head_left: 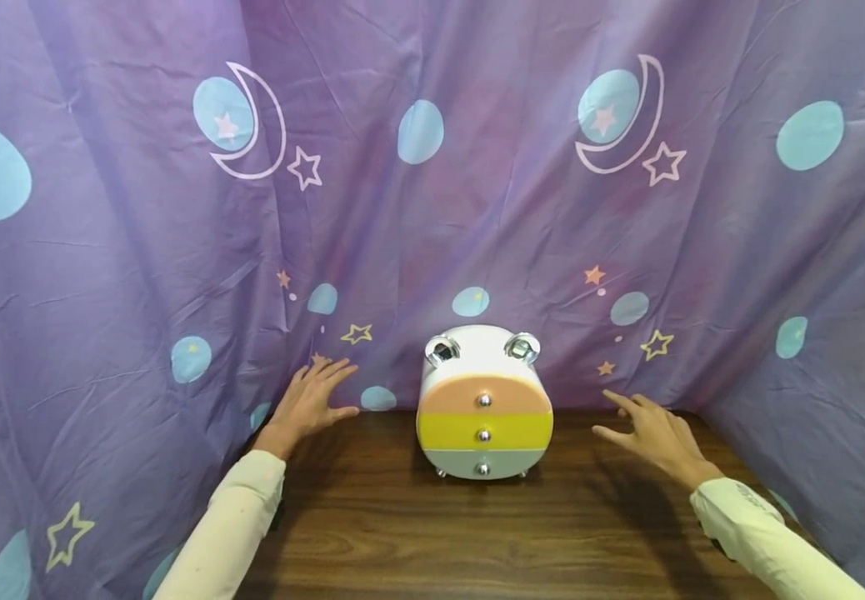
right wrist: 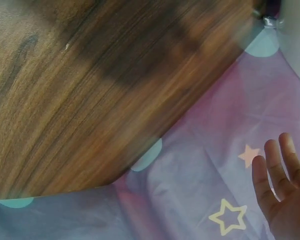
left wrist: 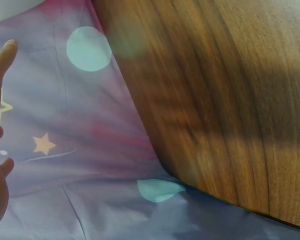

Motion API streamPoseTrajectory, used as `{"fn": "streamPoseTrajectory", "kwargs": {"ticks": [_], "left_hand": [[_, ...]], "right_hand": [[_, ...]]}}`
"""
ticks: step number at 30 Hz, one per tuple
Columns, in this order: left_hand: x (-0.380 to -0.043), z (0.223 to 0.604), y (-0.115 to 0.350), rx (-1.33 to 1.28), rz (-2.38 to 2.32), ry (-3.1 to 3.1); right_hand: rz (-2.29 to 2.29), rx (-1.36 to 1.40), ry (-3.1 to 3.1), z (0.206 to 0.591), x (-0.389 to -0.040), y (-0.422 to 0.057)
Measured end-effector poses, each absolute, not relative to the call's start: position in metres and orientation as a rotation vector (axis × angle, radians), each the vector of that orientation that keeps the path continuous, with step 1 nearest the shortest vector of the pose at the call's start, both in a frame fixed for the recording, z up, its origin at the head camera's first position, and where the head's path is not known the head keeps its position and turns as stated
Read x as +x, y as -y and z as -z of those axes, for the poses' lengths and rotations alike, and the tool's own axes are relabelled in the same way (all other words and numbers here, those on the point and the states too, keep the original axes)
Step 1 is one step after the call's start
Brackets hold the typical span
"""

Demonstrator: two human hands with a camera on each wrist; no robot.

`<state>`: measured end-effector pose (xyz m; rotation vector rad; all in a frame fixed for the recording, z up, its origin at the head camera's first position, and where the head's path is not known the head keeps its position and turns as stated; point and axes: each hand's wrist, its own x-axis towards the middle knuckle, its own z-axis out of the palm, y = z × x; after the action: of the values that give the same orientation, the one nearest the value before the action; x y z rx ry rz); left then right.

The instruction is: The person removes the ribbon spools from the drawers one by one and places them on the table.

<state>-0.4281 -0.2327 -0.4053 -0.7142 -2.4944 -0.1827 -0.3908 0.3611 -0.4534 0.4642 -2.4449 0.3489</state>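
Note:
A small rounded chest of drawers (head_left: 485,433) stands on the wooden table, its front split into an orange, a yellow and a grey-green drawer, each with a silver knob. Two shiny ring-like parts stick up from its white top like eyes. My left hand (head_left: 314,400) hovers to the left of the chest, fingers spread and holding nothing. On the other side, my right hand (head_left: 657,435) is held above the table with its fingers extended, touching nothing. Only a white edge of the chest (right wrist: 297,42) shows in the right wrist view.
A dark brown wooden table (head_left: 432,542) lies beneath the chest. Purple cloth (head_left: 492,225) printed with moons, stars and blue dots hangs behind and along both sides, close to the table's edges.

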Motion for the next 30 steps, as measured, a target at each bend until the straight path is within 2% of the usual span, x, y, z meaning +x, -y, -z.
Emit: {"fn": "streamPoseTrajectory", "kwargs": {"ticks": [14, 30], "left_hand": [[-0.431, 0.388, 0.221, -0.770, 0.194, 2.416], [-0.442, 0.368, 0.205, -0.882, 0.162, 2.308]], "right_hand": [[-0.354, 0.381, 2.494, 0.442, -0.384, -0.353], [-0.356, 0.470, 2.393, 0.434, -0.387, -0.338]]}}
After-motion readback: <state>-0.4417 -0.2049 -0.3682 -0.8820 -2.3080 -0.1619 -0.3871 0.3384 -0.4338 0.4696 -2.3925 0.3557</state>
